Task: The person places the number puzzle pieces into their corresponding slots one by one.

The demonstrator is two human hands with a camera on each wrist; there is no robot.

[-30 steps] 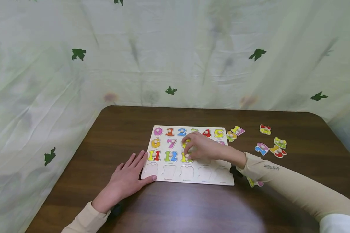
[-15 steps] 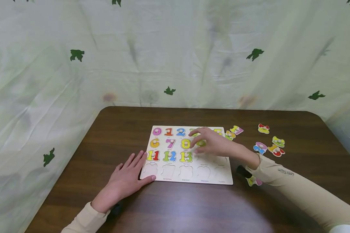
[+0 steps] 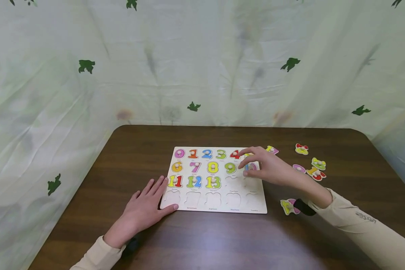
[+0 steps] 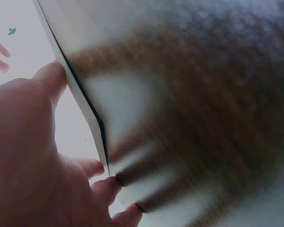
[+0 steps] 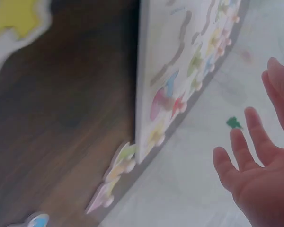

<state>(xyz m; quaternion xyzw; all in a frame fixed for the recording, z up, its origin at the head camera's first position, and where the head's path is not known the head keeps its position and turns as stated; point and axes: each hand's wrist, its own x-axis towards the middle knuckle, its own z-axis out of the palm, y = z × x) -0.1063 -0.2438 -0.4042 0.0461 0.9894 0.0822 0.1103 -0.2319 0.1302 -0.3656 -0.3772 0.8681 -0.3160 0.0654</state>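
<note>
A white number-puzzle board (image 3: 222, 188) lies on the table, with knobbed number pieces in its upper rows and the 13 piece (image 3: 213, 182) seated in the third row. My left hand (image 3: 138, 213) lies spread at the board's left edge, thumb by its front corner; the left wrist view shows those fingers (image 4: 109, 189) reaching over the edge, above their reflection. Over the board's right side hovers my right hand (image 3: 271, 167), fingers loosely bent and holding nothing. It partly covers the 10 piece (image 3: 253, 166). In the right wrist view its fingers (image 5: 253, 137) are apart from the board.
Loose puzzle pieces lie right of the board: a red-and-yellow one (image 3: 302, 149), a green-and-yellow one (image 3: 318, 164), a 15 piece (image 3: 315, 173) and others. A yellow-and-pink piece (image 3: 289, 207) lies nearer, by the right wrist's black camera (image 3: 305, 207). A pale curtain (image 3: 189, 67) hangs behind.
My right hand has let go of the 13 piece's knob and moved right across the board, uncovering the 3, 8, 9 and 13 pieces. The left hand stays at the board's edge.
</note>
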